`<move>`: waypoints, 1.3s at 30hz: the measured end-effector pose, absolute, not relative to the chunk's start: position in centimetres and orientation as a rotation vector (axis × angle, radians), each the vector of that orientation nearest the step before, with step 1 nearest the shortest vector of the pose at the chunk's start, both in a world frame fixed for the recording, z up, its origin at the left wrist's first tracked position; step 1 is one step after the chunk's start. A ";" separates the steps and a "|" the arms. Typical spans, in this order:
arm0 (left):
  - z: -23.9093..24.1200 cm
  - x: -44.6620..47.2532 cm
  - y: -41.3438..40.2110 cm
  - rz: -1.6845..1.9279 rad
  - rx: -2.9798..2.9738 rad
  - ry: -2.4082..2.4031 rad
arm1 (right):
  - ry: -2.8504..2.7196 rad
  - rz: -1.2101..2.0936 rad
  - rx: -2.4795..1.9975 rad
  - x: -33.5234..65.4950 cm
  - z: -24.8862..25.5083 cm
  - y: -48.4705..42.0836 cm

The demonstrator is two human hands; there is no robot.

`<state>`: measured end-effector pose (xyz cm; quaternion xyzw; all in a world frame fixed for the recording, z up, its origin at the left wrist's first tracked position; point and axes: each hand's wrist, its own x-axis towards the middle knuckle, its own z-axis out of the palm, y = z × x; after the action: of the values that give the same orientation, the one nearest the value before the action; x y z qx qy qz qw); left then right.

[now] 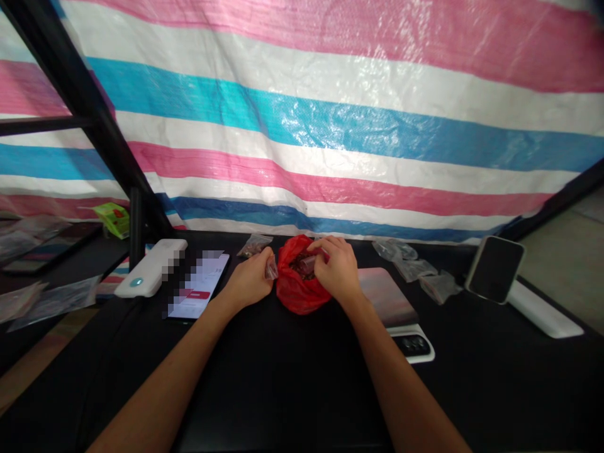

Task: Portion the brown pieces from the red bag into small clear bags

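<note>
A red plastic bag (302, 299) stands on the black table with its mouth rolled open. Small brown pieces (298, 259) fill its inside. My left hand (251, 278) is closed at the bag's left side, pinching a small clear plastic bag (271, 268) by its edge. Over the right rim of the red bag, my right hand (337, 269) has its fingers curled round a small clear plastic piece (308, 263) whose exact kind is unclear. Behind my left hand lies a clear bag of brown pieces (255, 245).
A lit phone (201, 286) and a white power bank (151, 267) lie left. Right of the red bag sits a digital scale (387, 296). Small clear bags (415, 269) and a phone-like device (495, 269) stand farther right. A striped sheet (330, 126) hangs behind.
</note>
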<state>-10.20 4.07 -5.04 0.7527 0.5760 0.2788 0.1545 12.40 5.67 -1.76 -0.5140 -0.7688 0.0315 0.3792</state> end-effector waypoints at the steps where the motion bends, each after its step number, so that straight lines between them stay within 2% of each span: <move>1: -5.0 -10.3 4.1 0.811 2.148 1.651 | -1.960 0.075 -1.325 12.5 -1.7 5.7; 3: -4.9 -10.3 4.3 0.882 2.119 1.655 | -1.956 0.059 -1.351 12.5 -1.7 5.7; 9: -4.5 -8.3 3.9 1.431 1.860 1.437 | -2.083 0.036 -1.411 12.6 -2.1 5.5; 14: -5.2 -6.4 3.2 1.315 1.999 1.423 | -2.201 0.087 -1.386 12.9 -2.9 5.6; 18: -5.5 -6.6 3.4 1.373 1.959 1.615 | -2.240 0.113 -1.385 13.2 -3.0 5.7; 24: -5.6 -6.7 3.3 1.053 1.740 1.721 | -2.279 0.150 -1.323 12.8 -3.3 5.7; 32: -6.0 -6.6 4.0 1.295 1.460 1.453 | -2.277 0.199 -1.308 12.7 -3.4 5.7; 39: -6.1 -6.4 4.1 1.326 1.098 1.269 | -2.312 0.258 -1.269 12.5 -3.5 5.8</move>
<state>-6.44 4.09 -6.12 0.4502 0.5204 0.5437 0.4806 12.46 5.77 -3.54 -0.4646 -0.8462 0.0944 0.2435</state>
